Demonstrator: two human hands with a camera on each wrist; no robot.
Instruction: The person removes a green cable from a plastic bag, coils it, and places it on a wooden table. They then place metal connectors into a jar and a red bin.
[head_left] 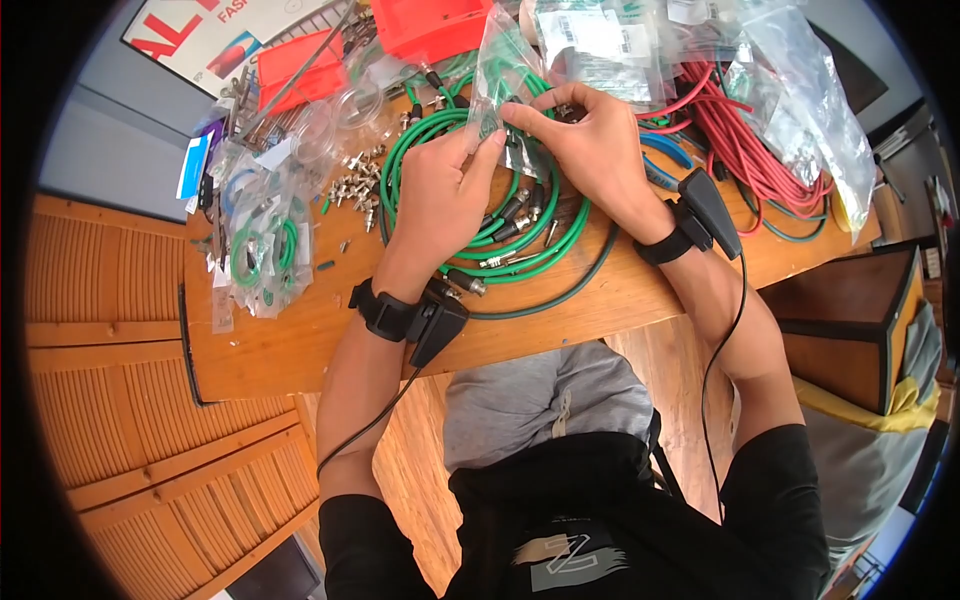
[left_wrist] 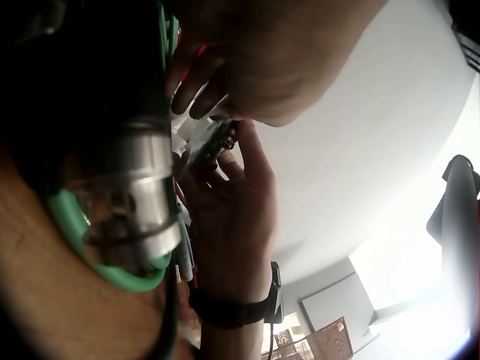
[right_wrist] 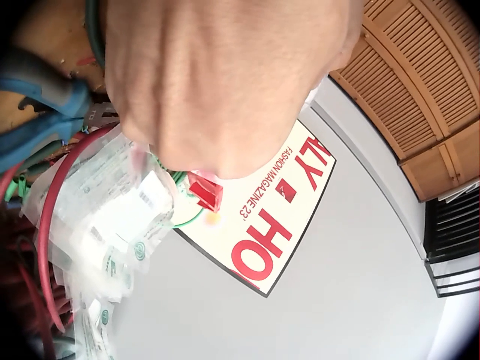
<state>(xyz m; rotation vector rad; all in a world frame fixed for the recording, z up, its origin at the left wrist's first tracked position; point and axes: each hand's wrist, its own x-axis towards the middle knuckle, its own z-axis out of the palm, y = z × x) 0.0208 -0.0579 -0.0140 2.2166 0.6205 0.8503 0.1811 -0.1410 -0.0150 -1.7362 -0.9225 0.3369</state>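
Note:
Above the coiled green cable (head_left: 572, 228), both hands pinch a clear plastic bag (head_left: 502, 62) between thumb and fingers. My left hand (head_left: 440, 195) grips its lower left side, and my right hand (head_left: 597, 145) has the side opposite. Small dark and metallic pieces show through the plastic near the fingertips. Metal-ended connectors (head_left: 465, 282) are fixed to the green cable below the hands. In the left wrist view, one shiny connector (left_wrist: 142, 199) looms close and blurred. The back of the right hand (right_wrist: 225, 82) hides the bag in the right wrist view.
Loose metal connectors (head_left: 358, 185) lie left of the coil, beside bagged green cables (head_left: 265, 250). Red cables (head_left: 730, 140), blue-handled pliers (head_left: 665, 160) and packets of clear bags (head_left: 600, 50) are at right. Red bins (head_left: 425, 25) stand behind. The wooden table's edge (head_left: 300, 385) is near the body.

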